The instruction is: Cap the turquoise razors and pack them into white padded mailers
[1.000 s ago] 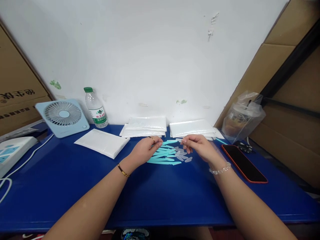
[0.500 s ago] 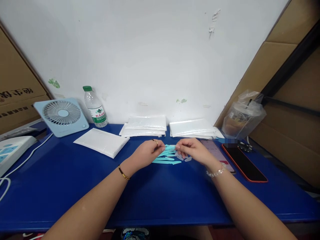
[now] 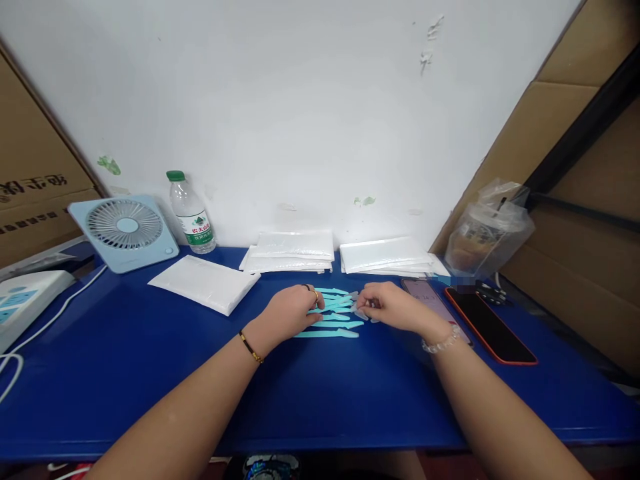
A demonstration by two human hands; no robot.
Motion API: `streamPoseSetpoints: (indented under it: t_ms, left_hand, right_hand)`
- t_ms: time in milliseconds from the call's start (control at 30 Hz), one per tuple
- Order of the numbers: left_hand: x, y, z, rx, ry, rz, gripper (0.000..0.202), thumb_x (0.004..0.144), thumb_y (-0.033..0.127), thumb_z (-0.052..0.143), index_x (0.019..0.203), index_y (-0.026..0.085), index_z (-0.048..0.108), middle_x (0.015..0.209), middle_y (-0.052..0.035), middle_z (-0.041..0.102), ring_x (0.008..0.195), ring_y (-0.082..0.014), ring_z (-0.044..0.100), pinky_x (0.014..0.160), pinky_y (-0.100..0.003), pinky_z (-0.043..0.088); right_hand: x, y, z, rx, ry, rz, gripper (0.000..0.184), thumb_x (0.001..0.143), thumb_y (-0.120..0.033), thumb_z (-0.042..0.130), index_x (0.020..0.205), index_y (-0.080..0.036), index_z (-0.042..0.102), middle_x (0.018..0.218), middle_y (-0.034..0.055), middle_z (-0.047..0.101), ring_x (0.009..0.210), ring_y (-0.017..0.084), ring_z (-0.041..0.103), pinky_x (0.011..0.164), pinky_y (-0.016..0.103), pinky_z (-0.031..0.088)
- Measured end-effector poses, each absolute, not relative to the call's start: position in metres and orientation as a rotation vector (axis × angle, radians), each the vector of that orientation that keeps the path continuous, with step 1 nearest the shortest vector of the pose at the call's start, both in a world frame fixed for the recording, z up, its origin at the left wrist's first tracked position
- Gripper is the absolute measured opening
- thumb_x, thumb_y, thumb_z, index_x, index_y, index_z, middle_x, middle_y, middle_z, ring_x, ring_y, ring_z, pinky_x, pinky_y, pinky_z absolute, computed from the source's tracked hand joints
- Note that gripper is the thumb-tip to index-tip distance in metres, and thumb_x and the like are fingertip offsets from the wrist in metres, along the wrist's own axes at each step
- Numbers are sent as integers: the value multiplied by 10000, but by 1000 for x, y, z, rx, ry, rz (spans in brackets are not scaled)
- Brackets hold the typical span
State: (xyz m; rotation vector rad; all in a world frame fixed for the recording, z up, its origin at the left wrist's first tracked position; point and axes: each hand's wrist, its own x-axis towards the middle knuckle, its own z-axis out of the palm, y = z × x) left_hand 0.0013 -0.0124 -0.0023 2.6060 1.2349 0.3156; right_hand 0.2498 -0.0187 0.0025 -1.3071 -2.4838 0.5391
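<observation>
Several turquoise eyebrow razors (image 3: 340, 317) lie side by side and partly crossed on the blue table. The nearest razor (image 3: 327, 333) has a pale cover over its tip. My left hand (image 3: 295, 310) is curled over the handle ends at the left, thumb and fingers closing around a razor handle; its fingertips partly hide the pile. Small clear blade caps (image 3: 361, 315) lie at the right end of the razors. Over them, my right hand (image 3: 390, 305) has its thumb and fingers pinched together on a cap, mostly hidden by the fingers.
White padded mailers (image 3: 293, 247) are stacked by the wall, with another stack (image 3: 385, 255) beside them and a single mailer (image 3: 204, 283) at left. A blue fan (image 3: 127, 230) and water bottle (image 3: 193, 217) stand back left. Phones (image 3: 490, 325) and a bagged drink cup (image 3: 487, 230) are right.
My hands have moved apart from their close pinch above the pile. A razor with a covered tip now lies at the front. The left hand has come down onto the handles, the right onto the caps.
</observation>
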Motion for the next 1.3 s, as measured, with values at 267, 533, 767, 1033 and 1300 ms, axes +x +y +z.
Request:
streamPoseSetpoints:
  t_ms: [267,533,767,1033,1300]
  left_hand:
    - [4,-9,-11,2530,1280,254,126,790,298,560,735,206,626,780,-8,637,707,-159,556,553,-248,334]
    - [1,-7,-4,2423,1282,315,188,809,343,514,772,196,625,798,-24,632,709,-162,557,582,-259,361]
    - [-6,-5,-1,2153,1221,404,250,799,415,502,830,187,599,781,-24,618,670,-153,537,563,-246,376]
    - [-9,2,-6,2006,1120,372,313,761,478,531,821,176,588,727,-14,594,653,-146,520,571,-242,394]
    - [-8,0,-6,2040,1110,349,325,776,475,513,843,166,590,751,-16,596,669,-143,524,581,-241,396]
  right_hand:
    - [247,-15,-8,-1403,-2542,436,66,684,-195,603,733,-174,643,750,27,630,640,136,543,572,230,363]
    - [252,-15,-5,-1457,-2458,558,121,640,-176,589,757,-174,619,741,13,618,609,123,529,527,213,352]
    - [257,-20,10,-1487,-2387,657,85,649,-195,601,727,-170,623,696,10,631,596,122,537,533,214,370]
    - [251,-20,7,-1415,-2282,451,115,696,-252,625,784,-180,643,659,-3,622,531,96,508,503,207,347]
    - [239,-23,4,-1260,-2394,319,104,725,-221,617,819,-186,646,764,15,646,640,116,542,583,216,371]
